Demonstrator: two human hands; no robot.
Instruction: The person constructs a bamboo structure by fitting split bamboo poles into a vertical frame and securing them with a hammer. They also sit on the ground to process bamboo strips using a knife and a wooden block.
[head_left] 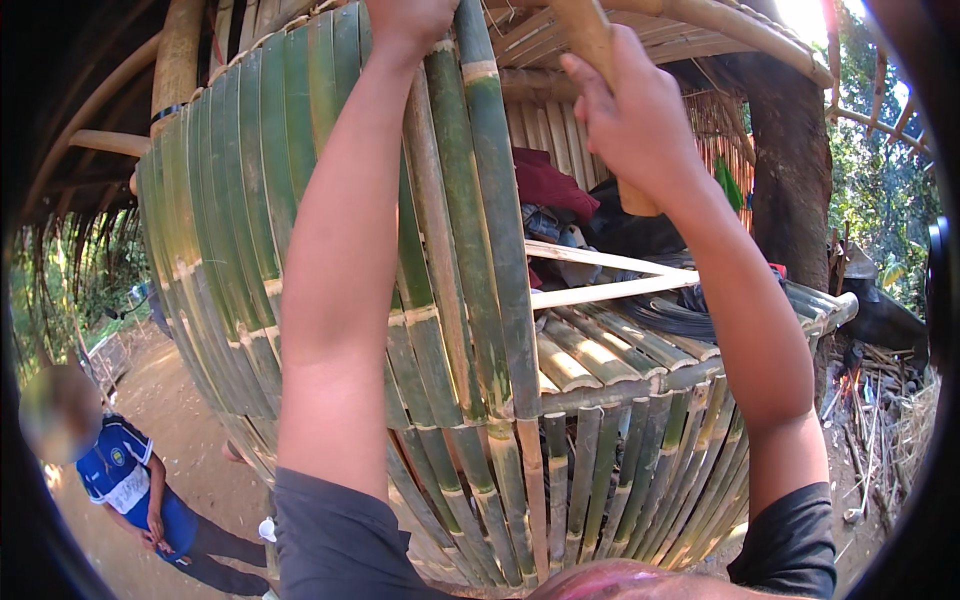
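My right hand is closed round a thick light-brown wooden handle, raised at the upper right. The handle's upper end runs out of the picture, so its head, if it has one, is hidden. At the top edge my left hand is up against the tops of the upright bamboo slats, and its fingers are cut off by the frame. Those split slats, green with pale nodes, stand side by side as a wall. One long slat forms the wall's right edge, just right of my left hand.
Right of the wall is a bamboo-slat platform with dark red cloth, a black coil and two pale strips. A dark post stands behind. At lower left is a person in a blue shirt. Sticks burn at right.
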